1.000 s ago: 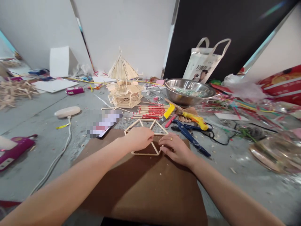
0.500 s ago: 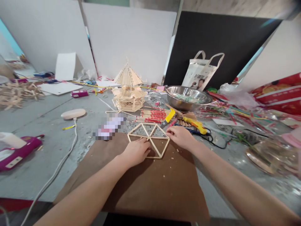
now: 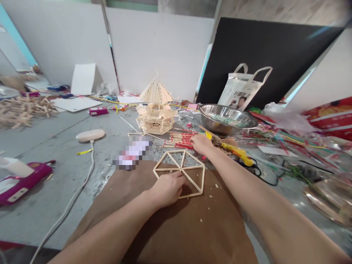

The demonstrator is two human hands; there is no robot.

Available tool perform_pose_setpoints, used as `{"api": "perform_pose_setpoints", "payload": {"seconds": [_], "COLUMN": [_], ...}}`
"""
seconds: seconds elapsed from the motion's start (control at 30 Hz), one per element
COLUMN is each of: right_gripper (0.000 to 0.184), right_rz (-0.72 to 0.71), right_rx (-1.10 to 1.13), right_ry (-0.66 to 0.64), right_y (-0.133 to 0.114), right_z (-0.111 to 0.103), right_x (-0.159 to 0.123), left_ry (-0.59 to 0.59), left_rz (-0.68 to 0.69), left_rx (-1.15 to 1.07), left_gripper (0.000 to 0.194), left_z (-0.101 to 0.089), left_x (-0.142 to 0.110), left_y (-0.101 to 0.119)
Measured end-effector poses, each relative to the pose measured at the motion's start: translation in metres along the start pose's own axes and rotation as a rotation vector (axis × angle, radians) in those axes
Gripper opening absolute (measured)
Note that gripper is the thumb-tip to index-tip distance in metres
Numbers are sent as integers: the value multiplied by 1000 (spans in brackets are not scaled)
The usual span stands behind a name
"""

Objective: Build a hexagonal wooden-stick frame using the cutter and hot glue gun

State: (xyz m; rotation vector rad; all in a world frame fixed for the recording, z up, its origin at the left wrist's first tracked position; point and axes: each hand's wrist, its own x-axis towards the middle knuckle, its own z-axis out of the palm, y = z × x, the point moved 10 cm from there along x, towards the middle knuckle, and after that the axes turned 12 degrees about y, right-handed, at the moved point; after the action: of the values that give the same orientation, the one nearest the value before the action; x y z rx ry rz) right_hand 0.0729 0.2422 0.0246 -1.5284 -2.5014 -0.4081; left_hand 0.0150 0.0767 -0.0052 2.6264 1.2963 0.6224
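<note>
Our left hand (image 3: 168, 189) curled on frame (image 3: 192, 168), far edge of brown sheet (image 3: 192, 234), our right (image 3: 202, 144) at red sticks (image 3: 179, 140), can't tell if either's gripping

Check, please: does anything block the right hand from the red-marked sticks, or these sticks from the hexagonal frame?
Nothing visible does. The right hand is at the red-marked sticks; the hexagonal frame lies just nearer, its lower-left part under the left hand.

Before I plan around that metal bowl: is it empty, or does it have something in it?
Not empty: the metal bowl stands upright with green-and-white bits visible inside.
</note>
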Motion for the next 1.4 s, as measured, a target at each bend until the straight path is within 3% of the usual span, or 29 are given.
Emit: {"api": "perform_pose_setpoints", "payload": {"seconds": [0.13,0.37,0.47,0.57,0.77,0.93,1.17,1.4], "right_gripper": [27,33,36,34,25,24,23,21], "right_rz": [-46,-296,-323,-301,-236,-245,-257,-108], "right_rx": [26,156,168,156,99,61,67,155], "right_ry": [9,39,29,6,-92,-135,-68,82], "right_y": [-13,-95,-114,-106,-59,-56,-60,-30], "right_z": [6,6,10,13,20,26,18,-11], "right_x": [15,36,45,49,34,26,24,19], "left_ry": [13,23,17,16,1,-21,4,19], "left_rz": [20,-5,-10,-2,-11,-26,-33,-20], "left_rx": [-3,29,30,36,61,49,37,29], "left_gripper": [23,21,20,20,19,21,24,24], "left_z": [-2,-5,-5,-5,-1,1,0,0], "left_x": [0,2,3,2,0,0,2,2], "left_y": [3,2,2,1,-1,-3,-6,-5]}}
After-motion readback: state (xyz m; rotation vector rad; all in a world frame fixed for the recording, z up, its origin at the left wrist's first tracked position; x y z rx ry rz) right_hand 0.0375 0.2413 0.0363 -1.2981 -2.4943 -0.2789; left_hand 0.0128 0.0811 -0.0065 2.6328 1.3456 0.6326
